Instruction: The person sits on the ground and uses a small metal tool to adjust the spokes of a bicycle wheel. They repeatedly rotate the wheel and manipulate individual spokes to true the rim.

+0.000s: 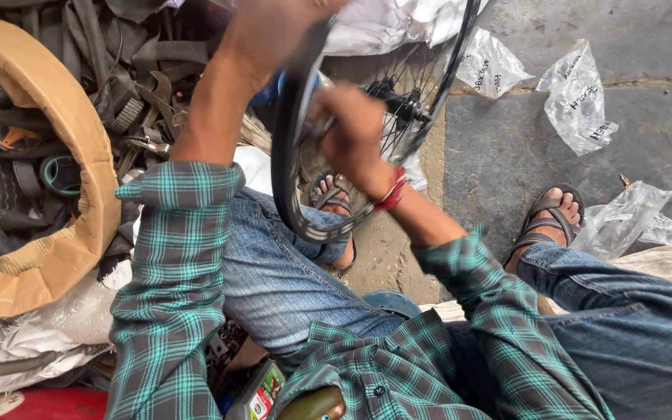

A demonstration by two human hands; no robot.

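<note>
A bicycle wheel (398,101) is gripped at its tyre by the left hand (274,31) and the right hand (351,128), both closed. At nine o'clock, a torn cardboard box (79,148) is filled with rubber tubes (9,187) and tools (145,117).

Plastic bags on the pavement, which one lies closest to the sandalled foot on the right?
The crumpled clear bag just right of that foot, almost touching the sandal. The two other bags lie farther up the pavement and carry dark writing.
</note>
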